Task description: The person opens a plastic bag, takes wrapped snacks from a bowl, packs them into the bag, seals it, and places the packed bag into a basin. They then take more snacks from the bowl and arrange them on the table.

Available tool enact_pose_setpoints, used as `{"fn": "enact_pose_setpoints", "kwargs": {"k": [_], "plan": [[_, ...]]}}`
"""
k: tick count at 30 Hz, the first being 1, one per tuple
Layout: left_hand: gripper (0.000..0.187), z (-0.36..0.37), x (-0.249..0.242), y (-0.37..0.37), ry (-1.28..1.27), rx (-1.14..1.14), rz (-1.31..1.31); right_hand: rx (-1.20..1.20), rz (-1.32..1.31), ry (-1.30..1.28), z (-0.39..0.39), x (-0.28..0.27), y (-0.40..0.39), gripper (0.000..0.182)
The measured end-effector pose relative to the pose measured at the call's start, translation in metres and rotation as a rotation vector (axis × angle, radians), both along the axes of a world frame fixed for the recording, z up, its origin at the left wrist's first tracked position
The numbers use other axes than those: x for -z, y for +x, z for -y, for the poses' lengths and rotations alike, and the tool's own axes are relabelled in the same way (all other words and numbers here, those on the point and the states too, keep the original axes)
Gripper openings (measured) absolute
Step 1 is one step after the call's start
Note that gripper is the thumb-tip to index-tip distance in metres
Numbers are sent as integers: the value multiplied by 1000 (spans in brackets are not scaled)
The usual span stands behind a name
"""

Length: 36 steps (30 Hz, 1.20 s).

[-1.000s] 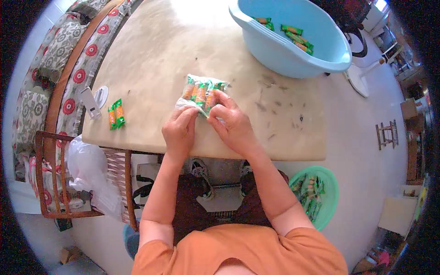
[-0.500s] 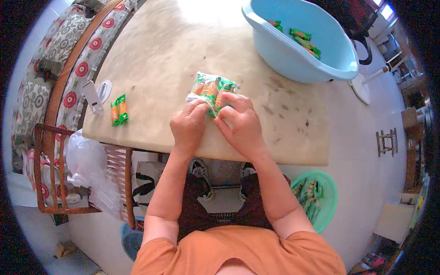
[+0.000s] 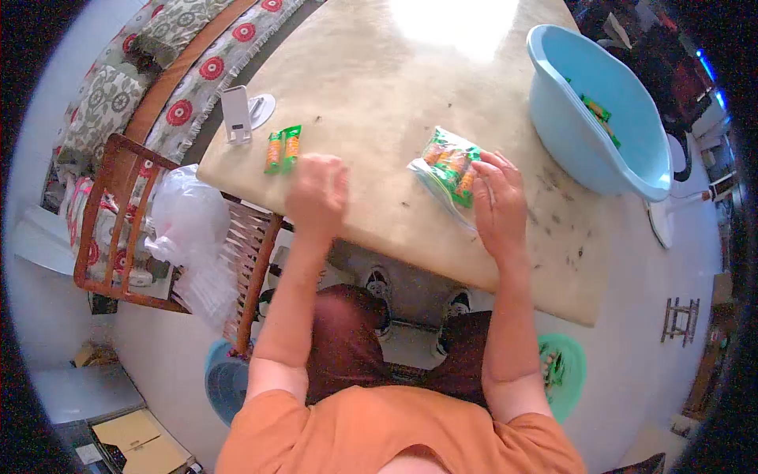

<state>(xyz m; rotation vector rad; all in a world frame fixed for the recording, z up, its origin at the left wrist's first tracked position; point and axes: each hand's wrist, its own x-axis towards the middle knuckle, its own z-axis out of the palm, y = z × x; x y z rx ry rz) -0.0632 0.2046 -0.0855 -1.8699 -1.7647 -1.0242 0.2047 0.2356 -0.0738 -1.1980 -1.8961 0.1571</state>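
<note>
Lived-in room of a home

The place looked like a home, probably a living or dining area. A long seat [image 3: 183,110] wore a fringed cover with red flowers, and patterned cushions [image 3: 114,101] lay on it. A wooden chair [image 3: 93,209] stood by a broad table [image 3: 363,87], and a small stool [image 3: 680,320] stood on the pale floor [image 3: 162,367].

No text, number or sign is legible on the wrappers [image 3: 292,146].
</note>
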Motion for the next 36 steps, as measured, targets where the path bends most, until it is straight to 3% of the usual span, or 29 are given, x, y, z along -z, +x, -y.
{"fn": "enact_pose_setpoints", "kwargs": {"k": [5,8,11,15,21,24,30,33,36], "plan": [[26,-19,4,-62,-237,-382,-56,-22,-57,-16,3,-3,-3,19],[26,-24,14,-71,-338,-406,-91,-81,37,-1,8,-16,-4,21],[24,-22,18,-63,-268,-411,-54,-127,104,-1,13,-22,-9,22],[24,-9,5,-48,-140,-235,-23,-122,133,49,9,-12,-10,17],[19,38,-41,27,-199,284,242,-42,-46,46,8,-9,-14,11],[18,40,-44,53,-264,317,348,-20,-113,37,9,-9,-15,11],[19,26,-48,77,-325,190,184,-1,-158,66,9,-6,-16,13],[23,24,-45,87,-297,74,-34,8,-195,8,12,-6,-19,12],[27,21,-35,97,-217,103,-117,-3,-181,5,12,-3,-21,12]]}}
